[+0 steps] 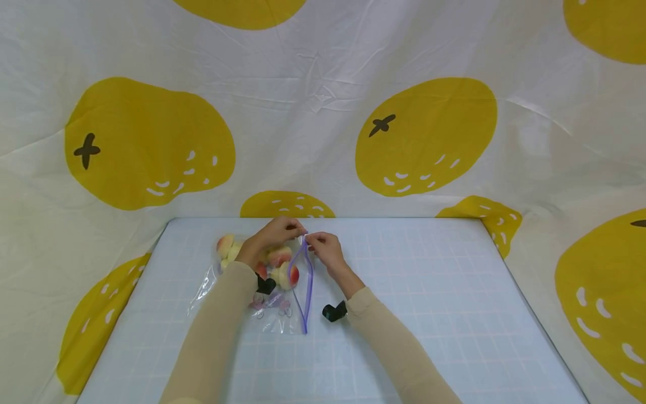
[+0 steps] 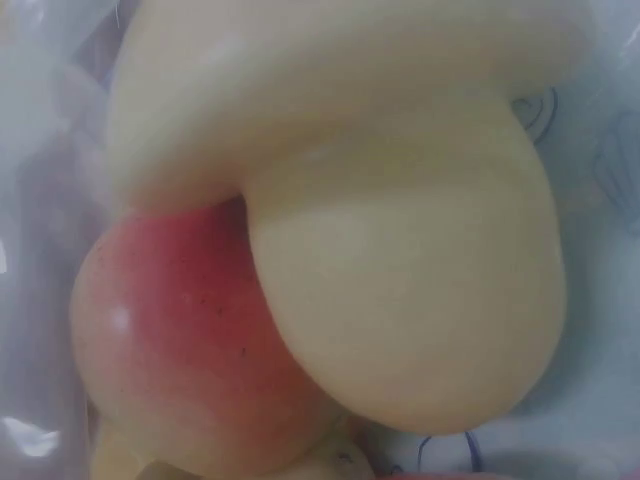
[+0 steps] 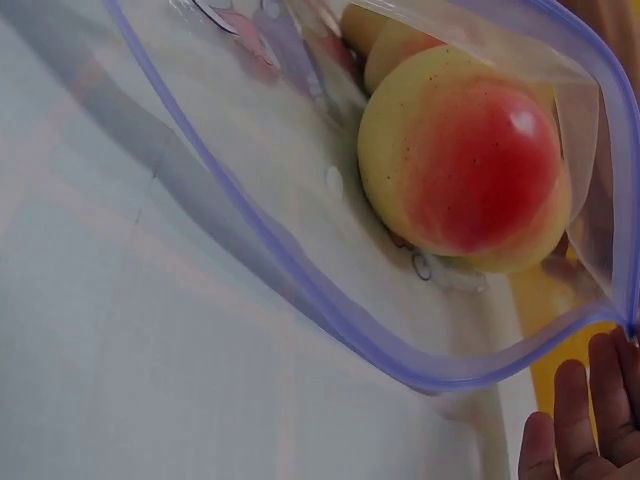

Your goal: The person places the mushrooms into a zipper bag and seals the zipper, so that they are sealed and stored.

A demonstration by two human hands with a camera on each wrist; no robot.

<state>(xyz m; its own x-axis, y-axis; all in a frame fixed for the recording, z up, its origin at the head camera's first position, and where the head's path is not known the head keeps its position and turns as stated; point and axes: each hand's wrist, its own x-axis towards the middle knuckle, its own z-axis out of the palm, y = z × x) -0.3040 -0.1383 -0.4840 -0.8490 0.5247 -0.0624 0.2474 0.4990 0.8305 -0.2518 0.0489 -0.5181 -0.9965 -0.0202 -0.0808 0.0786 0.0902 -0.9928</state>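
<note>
A clear zip bag (image 1: 204,287) lies on the table with its purple-edged mouth facing right and gaping. Inside are several cream, mushroom-shaped pieces (image 1: 284,275) with red-blushed caps; one red-and-yellow cap (image 3: 465,155) shows through the mouth in the right wrist view. My left hand (image 1: 277,231) reaches over the bag and pinches the far end of its purple zip strip (image 1: 310,280). Right beside it, my right hand (image 1: 328,249) pinches the same end between thumb and finger. The left wrist view is filled by a cream piece (image 2: 410,270), with no hand showing.
A pale blue cloth with a faint grid covers the table (image 1: 429,314). Behind it hangs a white curtain (image 1: 313,140) with large yellow fruit prints. Black wrist cameras (image 1: 334,312) sit below both hands, the left one over the bag.
</note>
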